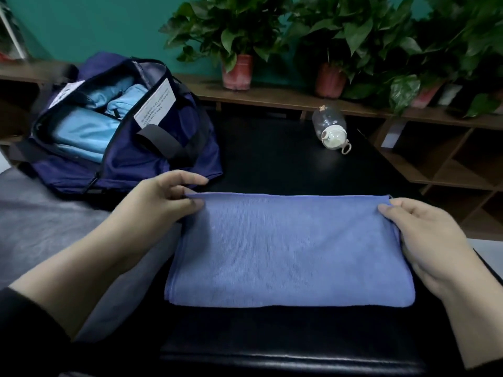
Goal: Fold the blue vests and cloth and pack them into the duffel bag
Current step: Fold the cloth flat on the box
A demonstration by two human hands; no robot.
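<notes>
Item: blue cloth (288,248), folded once, flat on the black table (272,148); long axis runs left to right.
Grips: left hand (160,202) pinches the far-left corner; right hand (424,235) pinches the far-right corner.
Destination: duffel bag (152,148), unzipped, far left, nearer the left hand; folded light-blue vests (81,134) already inside.
Likely next fold: across the long axis, judged.
</notes>
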